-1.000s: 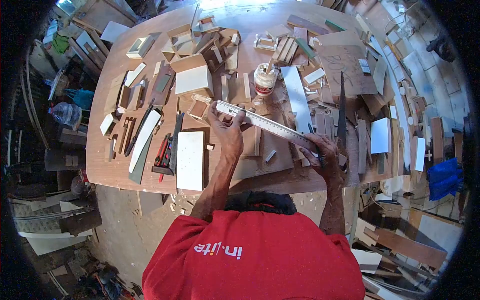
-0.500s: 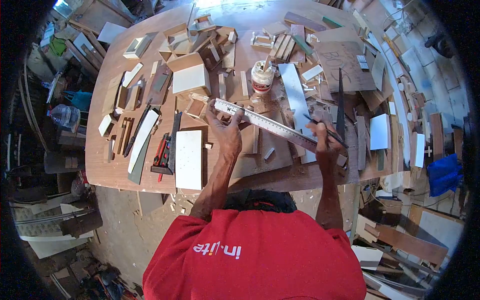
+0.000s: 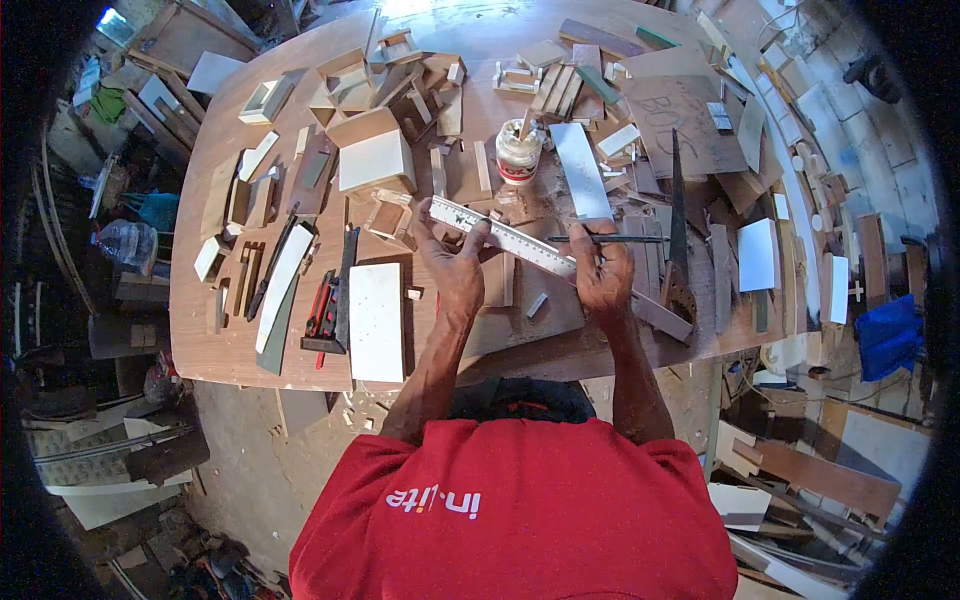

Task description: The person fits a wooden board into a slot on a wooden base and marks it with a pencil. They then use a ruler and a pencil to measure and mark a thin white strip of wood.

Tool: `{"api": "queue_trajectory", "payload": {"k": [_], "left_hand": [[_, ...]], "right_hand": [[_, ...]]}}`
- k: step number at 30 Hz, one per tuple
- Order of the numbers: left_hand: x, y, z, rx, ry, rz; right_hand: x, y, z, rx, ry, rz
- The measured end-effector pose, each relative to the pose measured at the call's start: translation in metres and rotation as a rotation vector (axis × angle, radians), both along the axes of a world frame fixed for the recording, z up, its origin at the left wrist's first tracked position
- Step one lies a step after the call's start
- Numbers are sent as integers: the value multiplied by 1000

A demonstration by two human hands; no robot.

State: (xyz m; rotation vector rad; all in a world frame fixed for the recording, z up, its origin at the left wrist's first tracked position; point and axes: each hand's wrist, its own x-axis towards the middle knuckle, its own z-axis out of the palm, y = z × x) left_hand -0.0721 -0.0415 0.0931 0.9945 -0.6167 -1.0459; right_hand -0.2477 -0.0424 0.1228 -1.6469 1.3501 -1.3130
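Note:
My left hand (image 3: pixel 457 270) is closed round the left end of a white ruler (image 3: pixel 515 242), which slants down to the right over a wooden strip (image 3: pixel 660 319). Between the fingers of my right hand (image 3: pixel 603 272) is a dark pencil-like marking tool (image 3: pixel 640 239), pointing left above the ruler. The right hand also touches the ruler and strip. Beyond the ruler stands an open white jar (image 3: pixel 518 158) with a stick in it. A white board (image 3: pixel 583 172) lies behind the right hand.
A handsaw (image 3: pixel 678 215) lies right of my right hand. On the left are a white box (image 3: pixel 376 160), a white panel (image 3: pixel 376 322), red-handled tools (image 3: pixel 322 310) and a dark-handled tool (image 3: pixel 346 280). Wood offcuts and cardboard (image 3: pixel 680 120) cover the back of the table.
My right hand has moved left along the ruler, and the marking tool is now nearly level. The strip's right end shows beyond the hand. The left hand keeps its hold.

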Motion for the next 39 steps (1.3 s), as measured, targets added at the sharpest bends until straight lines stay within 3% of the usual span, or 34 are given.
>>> {"api": "queue_trajectory", "payload": {"k": [7,17,19,25,32,37,39], "left_hand": [[-1,0,2,14,17,-20],[1,-2,-5,-20,-1,-26],[-1,-2,-3,-15,-14,-20],[-2,-1,-2,17,2,-17],[-2,-1,-2,12,29,-26],[-1,0,-2,26,36,-26],[0,0,-5,2,-18,-34]], "right_hand": [[0,-3,-11,-106,119,42],[-2,-5,-25,-50,53,42],[-3,-4,-26,-225,261,2],[3,-3,-15,-62,17,-23],[2,-2,-18,-24,-18,-11],[-1,-5,-23,-190,160,18],[1,-3,-18,-139,115,5]]}}
